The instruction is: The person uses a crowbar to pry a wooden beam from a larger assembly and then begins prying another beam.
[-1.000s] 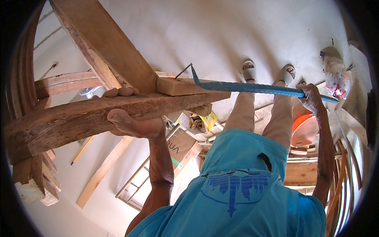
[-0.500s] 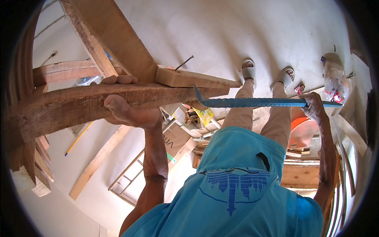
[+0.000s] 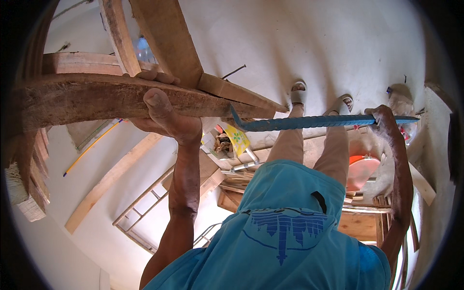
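Observation:
My left hand (image 3: 166,115) is wrapped around a long brown wooden beam (image 3: 82,99), thumb on the near face and fingers over the far edge. In my right hand (image 3: 384,122) is a blue pry bar (image 3: 304,123) with a ribbed shaft, gripped near its straight end. It lies roughly level, its bent claw (image 3: 236,118) overlapping the beam's right end; whether they touch I cannot tell. A shorter wood piece (image 3: 237,93) rests against the beam's far side, with a bent nail (image 3: 234,72) sticking out by it. A wide board (image 3: 166,41) meets them there.
Below my left arm are a loose plank (image 3: 108,186), a yellow stick (image 3: 92,149) and a wooden ladder-like frame (image 3: 140,210). An orange-rimmed basin (image 3: 362,170) stands beyond my legs, near stacked wood. A clear plastic bag (image 3: 403,104) lies at the right; a plastic bottle (image 3: 143,50) is behind the beam.
The beam and my left hand sit higher in the view, and the hand is slightly further right. The pry bar's claw has shifted a little left and down. Both hands keep their grips.

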`<action>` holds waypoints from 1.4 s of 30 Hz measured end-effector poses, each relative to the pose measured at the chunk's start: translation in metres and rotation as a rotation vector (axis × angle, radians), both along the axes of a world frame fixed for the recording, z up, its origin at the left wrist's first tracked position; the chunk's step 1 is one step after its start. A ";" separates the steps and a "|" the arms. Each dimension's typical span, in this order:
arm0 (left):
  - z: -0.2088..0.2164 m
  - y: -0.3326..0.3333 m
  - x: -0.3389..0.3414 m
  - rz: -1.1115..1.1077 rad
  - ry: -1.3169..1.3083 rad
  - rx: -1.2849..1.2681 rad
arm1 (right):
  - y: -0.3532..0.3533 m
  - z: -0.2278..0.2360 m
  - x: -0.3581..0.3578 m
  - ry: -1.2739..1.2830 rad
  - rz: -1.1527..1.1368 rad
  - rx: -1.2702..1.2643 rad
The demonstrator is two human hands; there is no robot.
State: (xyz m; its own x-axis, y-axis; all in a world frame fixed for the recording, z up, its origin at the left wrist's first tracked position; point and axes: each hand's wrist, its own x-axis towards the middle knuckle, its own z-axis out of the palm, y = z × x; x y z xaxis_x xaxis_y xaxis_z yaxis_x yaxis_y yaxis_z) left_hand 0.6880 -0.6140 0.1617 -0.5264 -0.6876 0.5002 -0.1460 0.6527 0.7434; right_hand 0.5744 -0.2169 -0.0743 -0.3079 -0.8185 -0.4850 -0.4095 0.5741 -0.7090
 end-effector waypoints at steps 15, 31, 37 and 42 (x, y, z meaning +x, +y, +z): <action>0.002 -0.015 -0.001 -0.105 0.004 0.085 | -0.042 -0.019 -0.103 0.260 0.082 -0.046; 0.004 -0.010 0.004 -0.120 -0.045 0.005 | -0.056 -0.042 -0.115 0.254 0.120 -0.084; 0.002 -0.010 0.004 -0.081 -0.069 -0.061 | -0.060 -0.008 -0.101 0.181 0.089 -0.209; 0.004 -0.004 0.002 -0.046 -0.099 -0.055 | -0.057 -0.016 -0.110 0.231 0.081 -0.206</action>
